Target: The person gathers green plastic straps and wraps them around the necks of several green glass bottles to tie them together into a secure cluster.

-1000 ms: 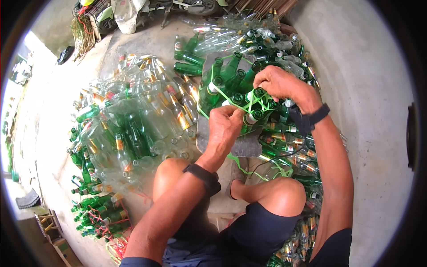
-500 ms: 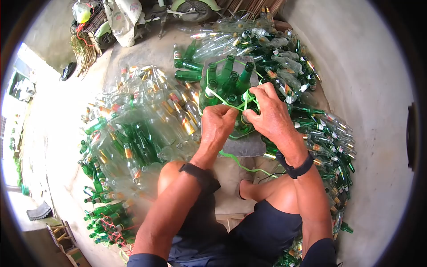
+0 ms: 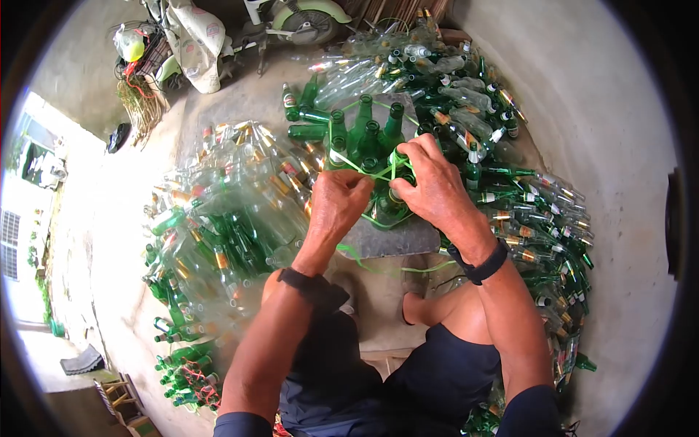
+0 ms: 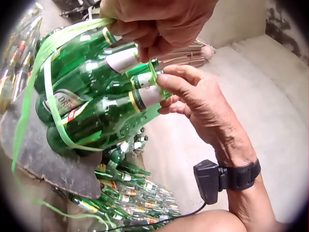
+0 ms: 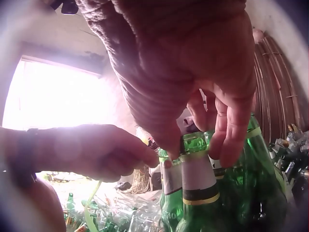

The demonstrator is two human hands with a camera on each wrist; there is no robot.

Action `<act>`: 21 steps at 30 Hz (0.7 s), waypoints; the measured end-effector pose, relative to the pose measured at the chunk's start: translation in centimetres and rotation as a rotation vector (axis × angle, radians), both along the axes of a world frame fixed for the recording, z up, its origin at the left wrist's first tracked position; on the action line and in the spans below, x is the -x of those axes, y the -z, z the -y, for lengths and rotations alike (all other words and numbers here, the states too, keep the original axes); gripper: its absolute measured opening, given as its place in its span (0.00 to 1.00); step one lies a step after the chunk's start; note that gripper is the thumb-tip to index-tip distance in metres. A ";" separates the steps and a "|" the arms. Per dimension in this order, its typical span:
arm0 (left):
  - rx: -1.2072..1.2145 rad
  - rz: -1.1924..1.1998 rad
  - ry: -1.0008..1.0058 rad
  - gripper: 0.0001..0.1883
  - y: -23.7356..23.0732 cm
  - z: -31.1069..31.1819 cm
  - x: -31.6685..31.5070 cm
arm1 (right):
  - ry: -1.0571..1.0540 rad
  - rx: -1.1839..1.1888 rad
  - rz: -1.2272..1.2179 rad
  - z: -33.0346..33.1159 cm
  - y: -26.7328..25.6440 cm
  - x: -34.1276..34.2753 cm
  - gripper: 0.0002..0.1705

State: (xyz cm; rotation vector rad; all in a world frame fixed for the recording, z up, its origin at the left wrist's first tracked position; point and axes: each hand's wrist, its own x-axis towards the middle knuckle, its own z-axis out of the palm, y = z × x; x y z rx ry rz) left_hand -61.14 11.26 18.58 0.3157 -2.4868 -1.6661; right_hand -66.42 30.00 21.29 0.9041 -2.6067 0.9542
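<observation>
A bundle of upright green glass bottles (image 3: 370, 138) stands on a dark stone slab (image 3: 393, 244), with a light green plastic strap (image 4: 29, 96) round it and crossing between the necks. My left hand (image 3: 338, 200) pinches this strap at the near left of the bundle; its tail hangs past the slab. The fingers and thumb of my right hand (image 3: 437, 182) are curled about the top of a white-collared bottle (image 5: 199, 179) at the near right, where the strap loops round the neck. Its mouth shows between thumb and fingers in the right wrist view.
Clear and green bottles (image 3: 240, 197) lie heaped on the left, with another long heap (image 3: 524, 233) along the wall at the right. Green bottles tied with red strap (image 3: 191, 375) lie at lower left. A scooter wheel (image 3: 309, 25) and a white sack (image 3: 196, 44) are at the back.
The right hand has come down and left from above the bundle's right side to the near bottle neck. My left hand keeps its pinch on the strap, shifting slightly left.
</observation>
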 end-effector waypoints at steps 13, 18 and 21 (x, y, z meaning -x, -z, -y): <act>0.662 -0.226 0.252 0.07 -4.5 0.6 3.2 | -0.046 0.041 -0.007 0.0 1.0 0.2 0.25; 0.794 -0.301 0.365 0.07 -4.6 1.0 5.7 | -0.052 0.021 -0.008 0.2 0.9 0.0 0.24; 0.753 -0.254 0.408 0.07 -4.6 1.4 7.5 | -0.049 -0.012 -0.007 0.3 0.6 0.0 0.22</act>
